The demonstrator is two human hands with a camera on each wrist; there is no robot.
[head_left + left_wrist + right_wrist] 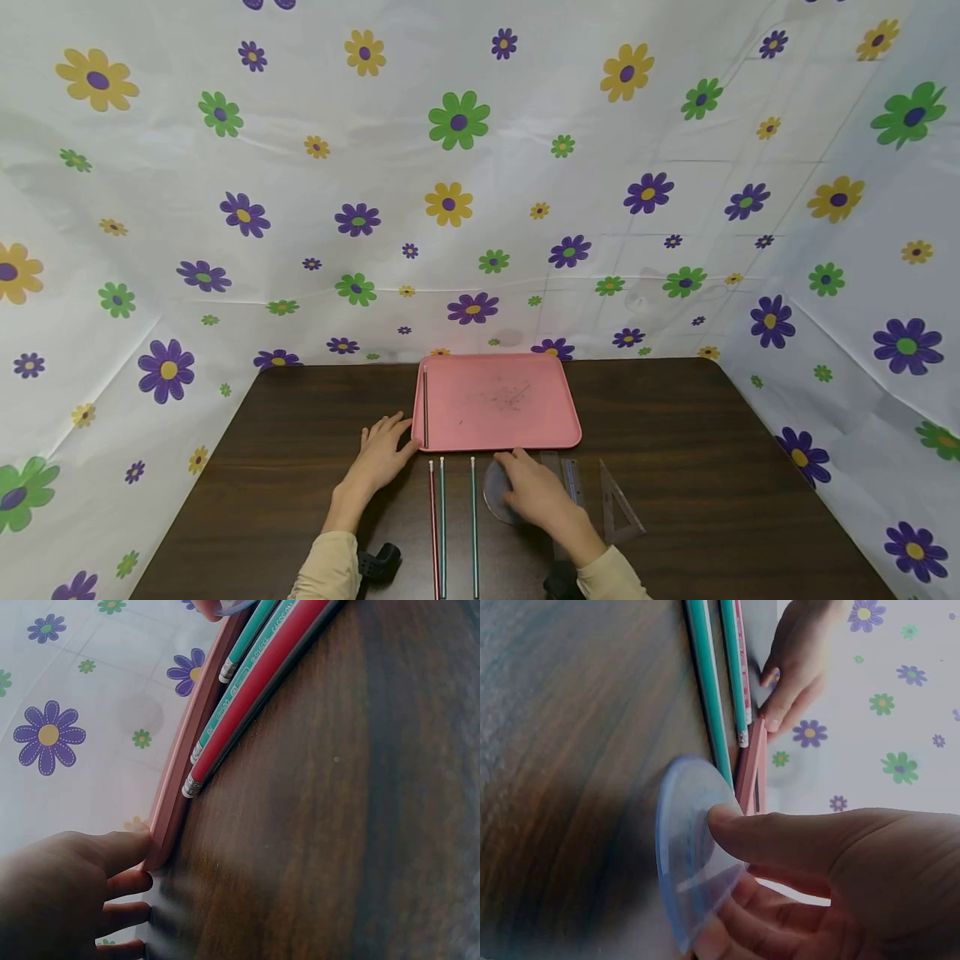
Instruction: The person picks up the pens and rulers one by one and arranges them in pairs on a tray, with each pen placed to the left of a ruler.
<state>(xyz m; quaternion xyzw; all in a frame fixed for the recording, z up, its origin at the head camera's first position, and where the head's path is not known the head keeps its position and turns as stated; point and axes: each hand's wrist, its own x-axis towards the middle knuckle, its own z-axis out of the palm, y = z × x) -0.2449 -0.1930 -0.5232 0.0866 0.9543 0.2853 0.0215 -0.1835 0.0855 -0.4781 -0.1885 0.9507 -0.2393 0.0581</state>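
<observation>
A pink tray (495, 402) lies on the table, with a dark pencil (425, 408) along its left side. My left hand (381, 454) touches the tray's near left corner, thumb at the front rim and the other fingers extended beside it. My right hand (536, 492) holds a clear protractor (694, 847) between thumb and fingers. In the right wrist view the protractor is tilted up on its edge. To its left lie a red pencil (433, 525) and two teal pencils, one (442, 525) beside the red and another (474, 525) apart.
Two rulers, one wide (551, 460) and one bluish (573, 483), lie partly hidden by my right arm. Right of them is a clear set square (618, 508). Behind the brown table (697, 467) hangs a flowered sheet (450, 275).
</observation>
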